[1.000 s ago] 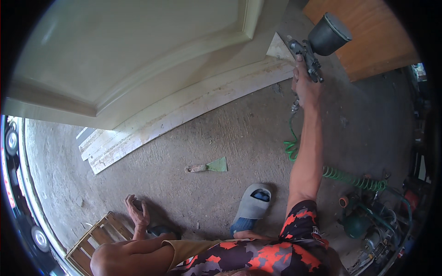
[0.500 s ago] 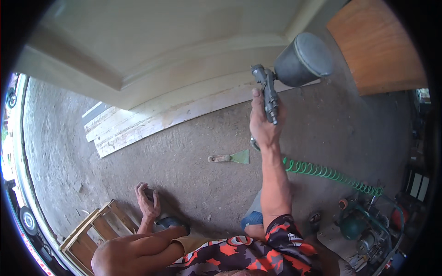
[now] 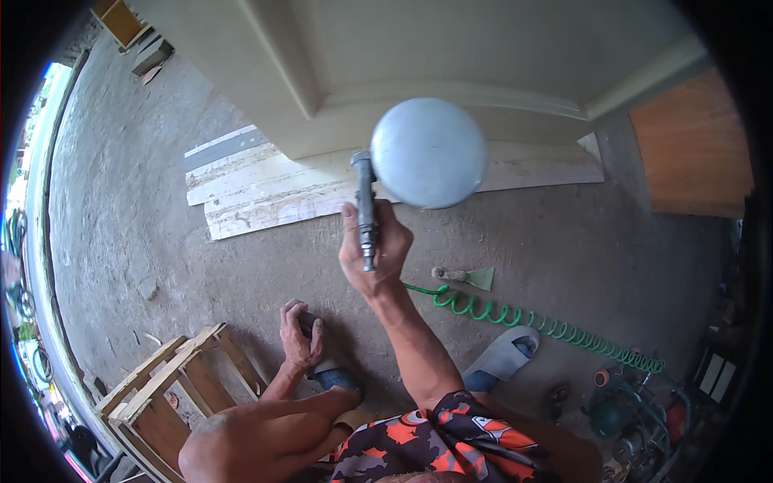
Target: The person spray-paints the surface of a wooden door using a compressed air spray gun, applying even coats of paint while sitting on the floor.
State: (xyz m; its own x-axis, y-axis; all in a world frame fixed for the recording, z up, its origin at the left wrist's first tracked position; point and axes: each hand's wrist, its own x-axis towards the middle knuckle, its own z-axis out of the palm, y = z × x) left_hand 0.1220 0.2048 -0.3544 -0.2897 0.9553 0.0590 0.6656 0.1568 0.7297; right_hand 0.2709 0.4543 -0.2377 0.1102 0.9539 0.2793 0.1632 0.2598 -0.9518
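My right hand (image 3: 377, 248) is wrapped round the handle of a metal spray gun (image 3: 365, 201). Its round grey cup (image 3: 429, 153) faces up on the right side, in front of a beige panelled door (image 3: 451, 60). Over by my left foot, my left hand (image 3: 301, 336) hangs low with curled fingers. A dark shape lies between its thumb and fingers; what it is I cannot make out. Worn white-painted boards (image 3: 274, 197) lie on the floor along the door's foot.
A green coiled air hose (image 3: 491, 310) runs right toward a compressor (image 3: 608, 417). A putty knife (image 3: 467, 277) lies beside the hose. At lower left stands a wooden crate (image 3: 181, 374); a brown wood panel (image 3: 688, 153) is at the right. My right foot wears a grey slipper (image 3: 503, 354).
My right hand has carried the spray gun left, and its cup lid now faces up more squarely. The view has shifted, and the green hose shows more stretched out.
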